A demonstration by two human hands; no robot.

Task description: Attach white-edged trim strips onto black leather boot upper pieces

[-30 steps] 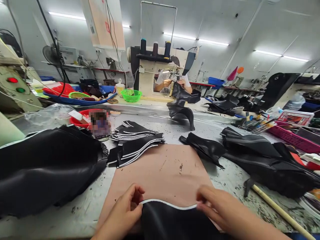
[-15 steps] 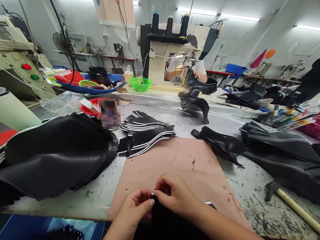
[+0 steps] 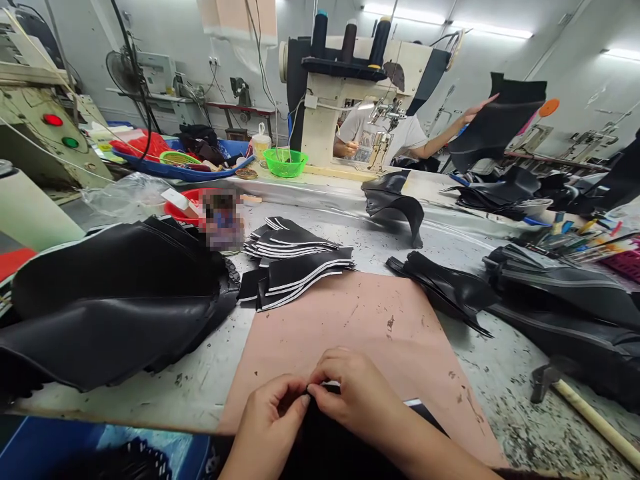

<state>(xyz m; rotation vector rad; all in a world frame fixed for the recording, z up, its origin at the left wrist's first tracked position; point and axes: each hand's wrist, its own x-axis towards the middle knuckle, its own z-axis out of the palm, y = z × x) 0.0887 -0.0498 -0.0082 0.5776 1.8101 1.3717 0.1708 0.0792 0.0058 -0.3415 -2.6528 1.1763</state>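
Note:
A black leather-like piece [image 3: 325, 443] hangs over the near edge of the pink board [image 3: 350, 320]. Along its top edge my left hand [image 3: 275, 420] pinches it between thumb and fingertips. Right beside that, almost touching, my right hand [image 3: 353, 393] has its own closed pinch on the same edge. Under my right forearm a white-edged black corner [image 3: 425, 415] sticks out; whether it belongs to the held piece I cannot tell. Fanned out beyond the hands lies a stack of black pieces with white edges [image 3: 300, 267].
Black piles lie at left [image 3: 110, 287] and right [image 3: 565, 293]. A hammer [image 3: 590, 413] rests at the right edge, and a blue bin [image 3: 45, 453] stands below left. Across the table, a co-worker's hand [image 3: 475, 112] holds up a black piece [image 3: 500, 123] beside a sewing machine [image 3: 320, 127].
My fingertips have shifted slightly, and the small white edge between them is now hidden. The co-worker has moved a black piece from the machine up to the right. The view has shifted a little.

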